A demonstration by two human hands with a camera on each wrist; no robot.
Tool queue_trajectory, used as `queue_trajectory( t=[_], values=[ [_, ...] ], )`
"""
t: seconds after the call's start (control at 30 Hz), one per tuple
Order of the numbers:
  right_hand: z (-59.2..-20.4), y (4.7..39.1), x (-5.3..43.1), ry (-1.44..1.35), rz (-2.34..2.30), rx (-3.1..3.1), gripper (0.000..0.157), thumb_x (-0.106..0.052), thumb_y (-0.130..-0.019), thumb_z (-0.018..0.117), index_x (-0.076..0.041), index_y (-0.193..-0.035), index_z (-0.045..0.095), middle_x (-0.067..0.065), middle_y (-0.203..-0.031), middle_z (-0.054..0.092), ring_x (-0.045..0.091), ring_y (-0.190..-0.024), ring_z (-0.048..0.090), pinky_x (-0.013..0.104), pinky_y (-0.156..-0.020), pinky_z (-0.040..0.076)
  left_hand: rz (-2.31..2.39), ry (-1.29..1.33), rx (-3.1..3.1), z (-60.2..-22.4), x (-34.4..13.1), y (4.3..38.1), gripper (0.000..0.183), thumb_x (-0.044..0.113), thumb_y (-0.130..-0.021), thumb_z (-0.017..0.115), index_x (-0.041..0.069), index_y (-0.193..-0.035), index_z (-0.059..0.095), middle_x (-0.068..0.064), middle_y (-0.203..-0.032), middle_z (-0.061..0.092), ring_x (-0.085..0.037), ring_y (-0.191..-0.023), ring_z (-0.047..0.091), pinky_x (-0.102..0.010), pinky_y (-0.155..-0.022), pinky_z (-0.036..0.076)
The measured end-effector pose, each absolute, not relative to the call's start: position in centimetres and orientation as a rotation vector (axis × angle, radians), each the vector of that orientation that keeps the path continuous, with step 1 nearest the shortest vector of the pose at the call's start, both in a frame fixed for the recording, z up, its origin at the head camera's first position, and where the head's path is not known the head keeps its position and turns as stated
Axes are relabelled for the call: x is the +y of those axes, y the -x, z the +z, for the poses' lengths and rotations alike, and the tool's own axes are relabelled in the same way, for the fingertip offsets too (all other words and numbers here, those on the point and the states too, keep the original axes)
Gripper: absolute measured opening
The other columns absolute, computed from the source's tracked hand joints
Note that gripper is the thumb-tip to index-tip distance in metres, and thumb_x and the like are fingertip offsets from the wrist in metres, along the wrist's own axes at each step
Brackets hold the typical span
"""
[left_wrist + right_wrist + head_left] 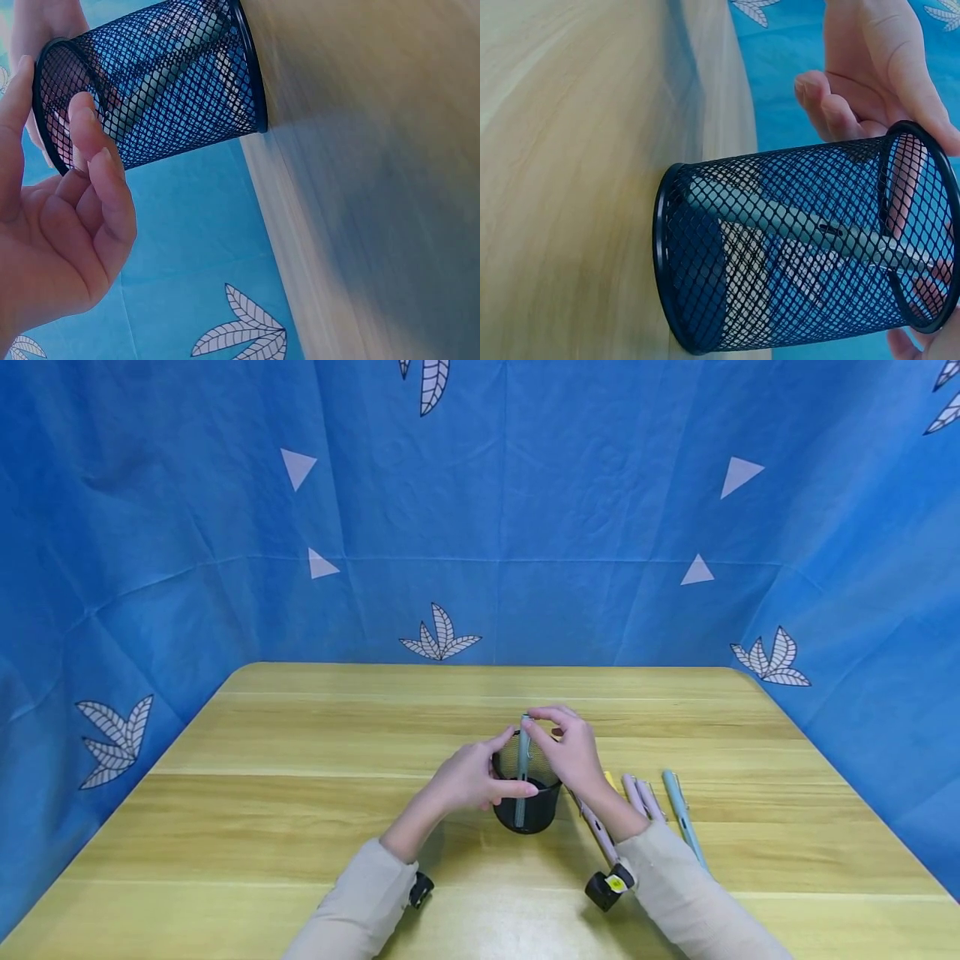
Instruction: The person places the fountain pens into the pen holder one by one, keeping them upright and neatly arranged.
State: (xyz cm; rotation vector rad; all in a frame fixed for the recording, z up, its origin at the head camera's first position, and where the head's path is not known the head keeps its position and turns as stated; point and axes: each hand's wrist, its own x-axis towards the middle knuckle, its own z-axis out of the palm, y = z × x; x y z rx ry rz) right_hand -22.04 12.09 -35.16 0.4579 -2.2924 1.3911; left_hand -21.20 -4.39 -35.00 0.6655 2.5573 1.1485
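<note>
From the head, the wooden tabletop [300, 827] runs well left of the round black metal-mesh cup [540, 817]; slim lavender pens [632, 792] and a loose teal pen [679, 810] lie right, near the right forearm. The left hand [468, 774] grips the cup's rim, thumb in front; the right hand [576, 756] pinches the top of a grey-teal pen [522, 758] inside the cup.

Left wrist: the table edge shows beyond the cup; left fingers curl at its rim.

Right wrist: through the mesh, the held pen slants, lower end near the base.
</note>
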Motion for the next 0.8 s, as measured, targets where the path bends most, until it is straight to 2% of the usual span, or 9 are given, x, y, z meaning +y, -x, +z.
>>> queue_trajectory(
  t=[0.43,0.8],
  values=[
    [-35.2,21.9,12.9,-0.485,1.466,-2.28,0.027,-0.015,-0.087,0.06,0.001,-0.108,0.062,0.015,-0.109,0.059,0.026,-0.104,0.05,0.047,-0.083,0.042,1.155,-0.636,2.552,-34.8,-4.4,21.1,0.092,0.049,-0.073,0.068,0.017,-0.144,0.02,-0.015,-0.058,0.059,-0.033,-0.052,0.057,-0.026,-0.04,0.037],
    [-35.0,21.6,14.1,-0.478,1.48,-2.277,0.027,-0.014,-0.087,0.06,0.002,-0.109,0.061,0.015,-0.111,0.057,0.03,-0.1,0.053,0.043,-0.08,0.045,1.183,-0.621,2.543,-34.8,-4.4,21.1,0.091,0.046,-0.072,0.07,0.018,-0.143,0.021,-0.012,-0.057,0.058,-0.033,-0.051,0.056,-0.027,-0.042,0.04]
  ],
)
